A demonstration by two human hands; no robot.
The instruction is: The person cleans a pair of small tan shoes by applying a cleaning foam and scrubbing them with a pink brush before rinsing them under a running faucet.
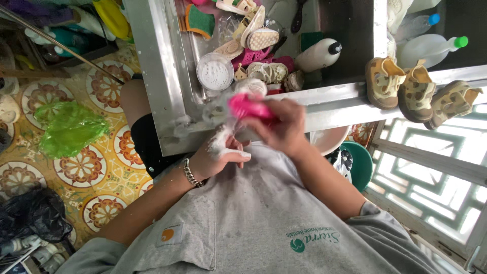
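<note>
The pink brush (249, 107) and the right hand (282, 127) are smeared by motion. Foam hides the fingers (221, 142) of the left hand (217, 155) and whatever they hold. The top edge cuts off the sink (167, 76) and its sandals (253, 30).

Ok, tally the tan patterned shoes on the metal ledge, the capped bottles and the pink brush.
Tan patterned shoes: 3
Capped bottles: 3
Pink brush: 1
Total: 7
</note>
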